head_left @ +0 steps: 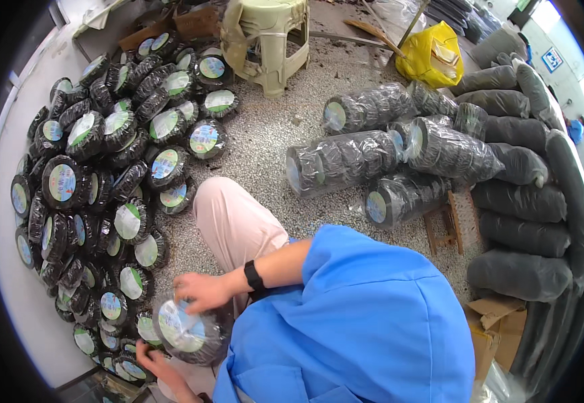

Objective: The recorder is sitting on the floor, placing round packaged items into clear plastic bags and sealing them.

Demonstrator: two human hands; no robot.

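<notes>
My right hand, with a black band at its wrist, lies over a clear plastic bag, fingers bent against it. Inside the bag is a black ribbed roll with a round blue-and-white label. Below it, my left hand reaches beside the bag toward the lower edge of a big heap of black wrapped rolls. Its fingers are apart, and nothing shows in them. Many rolls in the heap carry round green or blue labels. My pink-trousered knee rises beside the heap.
Clear-bagged stacks of rolls lie on the speckled floor. Long black bagged bundles line the right side. A cream plastic stool, a yellow bag, a small wooden stool and a cardboard box stand around.
</notes>
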